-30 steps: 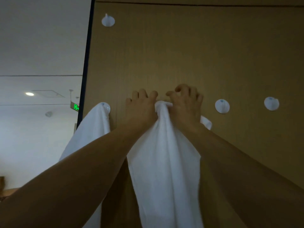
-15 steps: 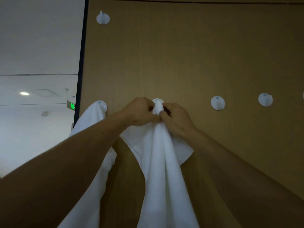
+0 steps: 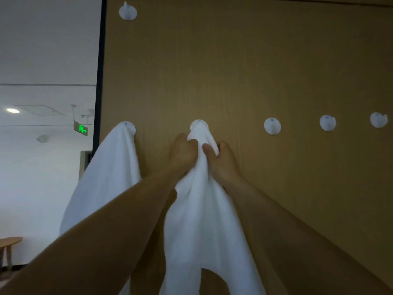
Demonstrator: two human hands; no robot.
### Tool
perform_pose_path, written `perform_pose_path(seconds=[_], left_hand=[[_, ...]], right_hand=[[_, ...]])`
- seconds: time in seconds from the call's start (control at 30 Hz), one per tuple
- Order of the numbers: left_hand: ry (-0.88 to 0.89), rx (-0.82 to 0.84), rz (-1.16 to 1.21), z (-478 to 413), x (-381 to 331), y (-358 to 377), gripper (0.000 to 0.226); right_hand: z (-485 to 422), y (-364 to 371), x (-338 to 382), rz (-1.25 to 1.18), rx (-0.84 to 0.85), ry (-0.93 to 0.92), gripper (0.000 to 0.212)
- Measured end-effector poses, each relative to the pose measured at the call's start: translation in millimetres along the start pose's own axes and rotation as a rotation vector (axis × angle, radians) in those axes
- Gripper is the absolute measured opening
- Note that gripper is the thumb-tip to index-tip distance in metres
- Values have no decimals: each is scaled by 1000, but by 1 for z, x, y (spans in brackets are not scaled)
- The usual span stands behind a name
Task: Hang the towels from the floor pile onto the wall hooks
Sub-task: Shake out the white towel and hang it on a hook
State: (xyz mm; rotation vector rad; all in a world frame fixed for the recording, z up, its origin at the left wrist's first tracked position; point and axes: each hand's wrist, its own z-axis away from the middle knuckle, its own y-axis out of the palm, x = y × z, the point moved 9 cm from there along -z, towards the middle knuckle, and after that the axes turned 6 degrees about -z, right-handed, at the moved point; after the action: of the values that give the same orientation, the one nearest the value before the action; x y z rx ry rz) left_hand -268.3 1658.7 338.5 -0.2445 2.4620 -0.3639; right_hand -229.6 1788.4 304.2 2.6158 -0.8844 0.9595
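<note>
A white towel [image 3: 202, 220] hangs from the second white wall hook [image 3: 198, 125] on the brown wooden wall. My left hand [image 3: 184, 153] and my right hand [image 3: 223, 160] both grip the bunched cloth just below that hook, one on each side. Another white towel [image 3: 106, 177] hangs from the first hook [image 3: 128, 126] to the left. Three bare white hooks, namely the third hook [image 3: 272, 126], the fourth hook [image 3: 327, 122] and the fifth hook [image 3: 378, 119], follow to the right in the same row. The floor pile is out of view.
One more white hook [image 3: 127, 12] sits high on the wall at the upper left. The wall's dark left edge [image 3: 100, 81] borders an open room with a green exit sign [image 3: 80, 128]. A wooden table [image 3: 8, 241] stands low at the far left.
My hands came down from above the hook to just beneath it, leaving the towel's top draped over the hook. The view has shifted a little to the right and more hooks show.
</note>
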Motion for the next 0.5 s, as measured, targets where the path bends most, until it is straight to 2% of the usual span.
perform_pose_path(seconds=[0.1,0.17,0.3,0.37,0.43,0.5], left_hand=[[78,-196,13,23,20,5,22],[66,-244,71,38,34,12,28],[31,-152,207,55,59,30,31],[-2,-94,185,62,71,36,32],[-61,-22,293,72,84,43,27],[-121,4,419,87,98,46,17]], right_hand=[[18,-1,-9,101,-97,-35,43],[27,-2,-12,178,-135,-10,49],[44,-3,-33,152,-102,155,54],[62,-5,-38,103,-91,159,46],[80,-5,-46,71,-95,161,44],[104,-6,-59,74,-96,197,56]])
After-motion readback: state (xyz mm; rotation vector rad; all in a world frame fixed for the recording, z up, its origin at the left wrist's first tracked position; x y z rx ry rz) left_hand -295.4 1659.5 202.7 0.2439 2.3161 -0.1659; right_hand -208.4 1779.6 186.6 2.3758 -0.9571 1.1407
